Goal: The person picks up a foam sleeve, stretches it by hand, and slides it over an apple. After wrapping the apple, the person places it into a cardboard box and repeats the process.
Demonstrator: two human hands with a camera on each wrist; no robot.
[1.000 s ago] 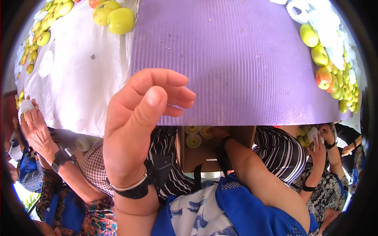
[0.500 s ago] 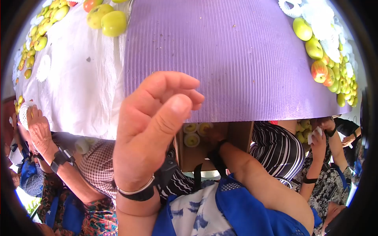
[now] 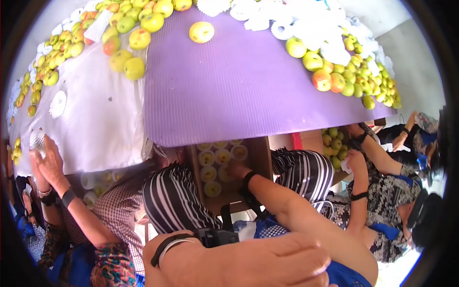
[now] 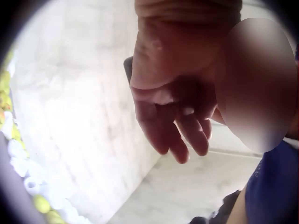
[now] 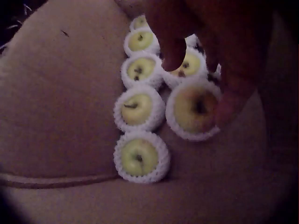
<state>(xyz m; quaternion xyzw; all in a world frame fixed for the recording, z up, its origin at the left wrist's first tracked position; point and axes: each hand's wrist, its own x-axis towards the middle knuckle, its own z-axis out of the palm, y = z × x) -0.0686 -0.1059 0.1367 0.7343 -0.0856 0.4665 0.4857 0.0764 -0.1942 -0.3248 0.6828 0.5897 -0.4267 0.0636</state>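
In the right wrist view my right hand (image 5: 219,51) reaches down over an apple in a white foam net (image 5: 192,111), its fingers around the apple's far and right sides. Beside that apple runs a row of netted apples (image 5: 141,157) on the bottom of a cardboard box. From the head, the right hand (image 3: 237,170) is small and shadowed inside the box (image 3: 260,158). My left hand (image 3: 253,263) is close to my body, low in the head view. Its fingers (image 4: 191,135) hang loosely bent in the left wrist view, holding nothing.
A purple ribbed mat (image 3: 229,91) covers the table above the box. Loose apples (image 3: 330,79) and white foam nets (image 3: 334,33) lie along its far and right sides. At the left, another person's hands (image 3: 50,162) hold a netted item; more people sit at the right.
My left hand has dropped from in front of the mat to near my body. The head view has shifted, showing more of the table and more netted apples in the box. The right hand stays inside the box.
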